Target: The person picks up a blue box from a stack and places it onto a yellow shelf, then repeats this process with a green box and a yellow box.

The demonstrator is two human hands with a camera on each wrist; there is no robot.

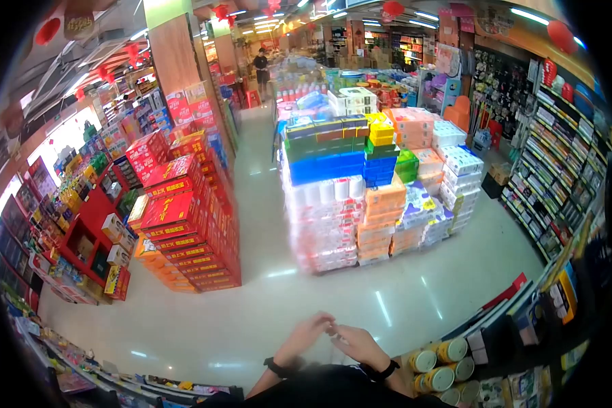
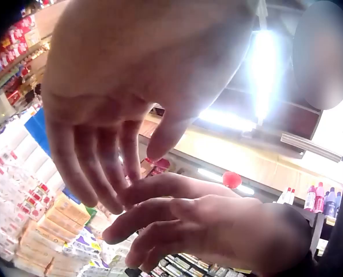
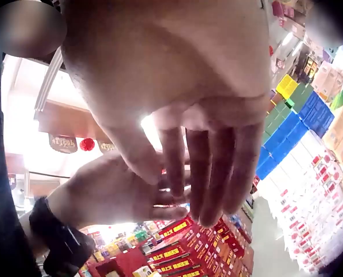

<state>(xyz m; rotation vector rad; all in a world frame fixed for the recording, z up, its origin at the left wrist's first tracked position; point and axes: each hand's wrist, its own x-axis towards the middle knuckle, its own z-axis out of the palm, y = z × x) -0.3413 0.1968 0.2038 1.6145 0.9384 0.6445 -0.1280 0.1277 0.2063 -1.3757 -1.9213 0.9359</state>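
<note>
Both hands are raised in front of the body, low in the head view, with fingertips meeting or nearly so. The left hand (image 1: 307, 336) comes from the left, a dark band on its wrist; the right hand (image 1: 359, 343) comes from the right, also with a dark wristband. In the left wrist view the left hand (image 2: 142, 69) has loosely bent fingers over the fingers of the right hand (image 2: 200, 228). From the right wrist view, the right hand (image 3: 189, 109) hangs its fingers down, relaxed, in front of the left hand (image 3: 111, 190). Neither hand holds anything.
Red boxes (image 1: 190, 238) are stacked left of the aisle floor (image 1: 272, 299). Wrapped paper packs (image 1: 326, 231) stand in piles at centre. Stocked shelves (image 1: 551, 170) line the right side, and yellow-and-white tins (image 1: 442, 379) sit at lower right. A person (image 1: 260, 68) stands far down the aisle.
</note>
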